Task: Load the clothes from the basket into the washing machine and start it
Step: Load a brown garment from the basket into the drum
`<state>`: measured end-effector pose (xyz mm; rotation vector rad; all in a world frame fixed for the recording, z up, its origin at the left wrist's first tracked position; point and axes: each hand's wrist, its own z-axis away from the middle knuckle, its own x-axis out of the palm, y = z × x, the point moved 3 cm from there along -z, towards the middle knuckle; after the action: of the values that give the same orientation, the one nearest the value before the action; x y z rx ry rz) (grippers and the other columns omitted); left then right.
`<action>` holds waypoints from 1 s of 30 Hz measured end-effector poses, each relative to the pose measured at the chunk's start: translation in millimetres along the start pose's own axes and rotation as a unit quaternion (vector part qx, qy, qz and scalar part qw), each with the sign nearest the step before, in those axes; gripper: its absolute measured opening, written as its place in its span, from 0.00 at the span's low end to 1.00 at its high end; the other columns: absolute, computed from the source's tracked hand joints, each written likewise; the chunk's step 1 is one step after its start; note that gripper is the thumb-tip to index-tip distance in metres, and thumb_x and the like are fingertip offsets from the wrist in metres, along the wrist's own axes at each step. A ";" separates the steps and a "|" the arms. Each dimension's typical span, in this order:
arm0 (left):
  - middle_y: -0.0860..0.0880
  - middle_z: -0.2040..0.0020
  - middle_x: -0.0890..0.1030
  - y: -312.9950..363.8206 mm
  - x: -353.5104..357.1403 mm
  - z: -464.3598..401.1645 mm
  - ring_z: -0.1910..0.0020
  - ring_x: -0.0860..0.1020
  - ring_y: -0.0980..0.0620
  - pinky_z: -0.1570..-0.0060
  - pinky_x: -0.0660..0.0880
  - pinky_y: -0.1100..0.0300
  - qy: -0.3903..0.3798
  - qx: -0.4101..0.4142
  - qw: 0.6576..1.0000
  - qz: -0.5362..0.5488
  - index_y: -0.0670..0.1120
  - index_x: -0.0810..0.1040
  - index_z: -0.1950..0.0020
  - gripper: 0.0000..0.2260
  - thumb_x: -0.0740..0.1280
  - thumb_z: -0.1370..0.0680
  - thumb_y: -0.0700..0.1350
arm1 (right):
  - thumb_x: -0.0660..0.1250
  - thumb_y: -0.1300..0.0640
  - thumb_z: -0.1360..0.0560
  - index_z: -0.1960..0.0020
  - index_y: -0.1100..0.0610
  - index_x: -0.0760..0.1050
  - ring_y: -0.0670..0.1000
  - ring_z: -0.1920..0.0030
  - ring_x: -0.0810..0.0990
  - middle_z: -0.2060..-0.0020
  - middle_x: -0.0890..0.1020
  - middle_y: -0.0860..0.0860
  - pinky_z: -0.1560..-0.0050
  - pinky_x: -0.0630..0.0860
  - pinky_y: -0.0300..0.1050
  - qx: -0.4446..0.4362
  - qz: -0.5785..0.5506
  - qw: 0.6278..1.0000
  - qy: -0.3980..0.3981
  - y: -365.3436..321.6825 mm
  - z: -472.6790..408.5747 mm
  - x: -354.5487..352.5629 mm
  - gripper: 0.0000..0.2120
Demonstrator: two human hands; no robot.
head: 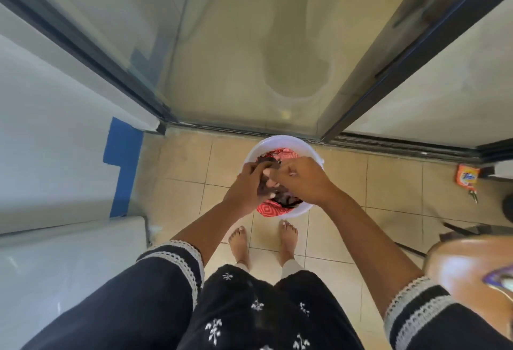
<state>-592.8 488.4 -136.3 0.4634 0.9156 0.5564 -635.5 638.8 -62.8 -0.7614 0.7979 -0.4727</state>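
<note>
Clothes [280, 199] lie heaped in a white basket [301, 209] standing on the tiled floor [388, 183], just short of the sliding-door track at the floor's far edge.

Far left: a white appliance top [69, 252], probably the washing machine, though no door or controls show.

Left of centre: the left hand [245, 186] is over the basket's left rim, fingers curled into a dark garment [263, 183] on top of the heap.

Right of centre: the right hand [304, 180] holds the same garment from the right, fingers bent round it; fingertips hidden in cloth.

Far right: a detergent packet [467, 176] on the floor, well apart from the basket.

Judgement: the garment sits between and beneath both hands, equally near each. Its long axis cannot be told. Lifting comes next, then a carry leftward; trailing cloth may snag.
</note>
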 end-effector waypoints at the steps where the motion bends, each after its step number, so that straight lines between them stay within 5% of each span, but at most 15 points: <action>1: 0.43 0.33 0.69 8.6 -13.0 10.5 0.43 0.78 0.40 0.46 0.77 0.44 0.040 0.007 0.999 -0.015 0.51 0.67 0.27 0.27 0.71 0.23 0.49 | 0.67 0.40 0.25 0.60 0.54 0.85 0.51 0.60 0.83 0.65 0.85 0.48 0.50 0.78 0.51 -0.019 -0.035 0.999 0.009 -17.6 10.5 -7.6 0.19; 4: 0.40 0.50 0.81 31.4 -52.4 33.1 0.54 0.80 0.40 0.58 0.74 0.51 0.130 0.005 0.991 -0.014 0.42 0.80 0.43 0.14 0.62 0.18 0.51 | 0.68 0.56 0.21 0.49 0.57 0.84 0.48 0.56 0.83 0.58 0.86 0.48 0.50 0.77 0.41 -0.093 -0.164 0.982 0.015 -66.6 35.6 -27.7 0.07; 7: 0.40 0.69 0.75 43.9 -82.1 49.9 0.70 0.73 0.46 0.67 0.62 0.56 0.177 0.002 0.981 0.076 0.38 0.74 0.64 0.22 0.61 0.17 0.52 | 0.67 0.69 0.25 0.33 0.56 0.69 0.55 0.45 0.82 0.43 0.80 0.59 0.44 0.78 0.45 -0.123 -0.301 0.944 0.054 -77.4 45.9 -47.5 0.23; 10: 0.42 0.70 0.69 54.9 -101.9 70.2 0.71 0.68 0.54 0.65 0.69 0.57 0.183 0.011 0.955 0.232 0.37 0.66 0.65 0.24 0.63 0.18 0.55 | 0.72 0.68 0.32 0.27 0.47 0.62 0.53 0.35 0.73 0.33 0.70 0.54 0.40 0.73 0.46 -0.049 -0.144 0.985 0.086 -47.2 40.2 -53.6 0.38; 13: 0.35 0.65 0.72 79.9 -124.8 91.5 0.66 0.74 0.43 0.56 0.79 0.41 0.137 0.070 0.936 0.316 0.32 0.68 0.59 0.29 0.62 0.21 0.60 | 0.80 0.64 0.39 0.22 0.46 0.55 0.60 0.28 0.65 0.28 0.61 0.56 0.32 0.68 0.50 0.055 0.053 0.997 0.015 -15.8 34.7 -38.9 0.53; 15: 0.33 0.65 0.74 103.9 -144.7 108.1 0.66 0.74 0.40 0.59 0.77 0.38 0.109 0.127 0.926 0.338 0.28 0.68 0.59 0.29 0.63 0.20 0.57 | 0.83 0.59 0.43 0.22 0.46 0.52 0.61 0.29 0.64 0.30 0.60 0.57 0.31 0.69 0.56 0.081 0.110 0.991 -0.005 -4.4 26.8 -25.1 0.59; 17: 0.32 0.62 0.77 125.4 -166.3 124.5 0.63 0.76 0.40 0.60 0.76 0.44 0.108 0.165 0.909 0.366 0.27 0.71 0.56 0.28 0.63 0.20 0.55 | 0.82 0.54 0.41 0.24 0.49 0.58 0.60 0.30 0.65 0.30 0.62 0.56 0.32 0.69 0.58 0.084 0.132 0.988 0.013 3.3 19.0 -11.7 0.52; 21: 0.51 0.60 0.85 125.8 -210.9 138.2 0.58 0.84 0.53 0.58 0.80 0.60 0.170 0.125 0.875 0.436 0.43 0.79 0.52 0.12 0.60 0.17 0.47 | 0.68 0.56 0.22 0.42 0.50 0.78 0.52 0.48 0.77 0.50 0.80 0.52 0.51 0.69 0.43 0.031 0.015 0.995 0.089 -13.1 21.7 -8.4 0.08; 25: 0.48 0.64 0.79 44.3 -225.0 112.7 0.62 0.79 0.46 0.61 0.77 0.53 0.264 -0.002 0.946 0.187 0.44 0.72 0.63 0.18 0.64 0.19 0.55 | 0.58 0.57 0.17 0.40 0.53 0.75 0.57 0.49 0.79 0.50 0.81 0.54 0.47 0.74 0.52 0.070 -0.086 0.985 0.134 -27.7 30.0 -22.0 0.09; 28: 0.36 0.38 0.77 -20.7 -195.3 96.7 0.40 0.76 0.37 0.40 0.74 0.45 0.181 -0.163 0.968 0.060 0.37 0.72 0.36 0.22 0.64 0.19 0.54 | 0.59 0.59 0.19 0.47 0.54 0.76 0.57 0.54 0.79 0.54 0.81 0.58 0.52 0.76 0.52 0.058 -0.146 0.963 0.220 -54.2 37.0 -38.7 0.07; 30: 0.33 0.25 0.61 -34.8 -168.7 99.2 0.27 0.64 0.35 0.30 0.65 0.45 0.161 -0.202 0.965 0.040 0.37 0.51 0.22 0.39 0.69 0.22 0.53 | 0.59 0.62 0.21 0.49 0.57 0.76 0.52 0.61 0.74 0.60 0.79 0.56 0.61 0.70 0.46 0.033 -0.156 0.956 0.248 -79.0 39.9 -46.9 0.07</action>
<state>-583.5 342.2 -2.0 0.0386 1.0624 0.8888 -641.2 634.7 37.0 -0.7163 1.1258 -0.9970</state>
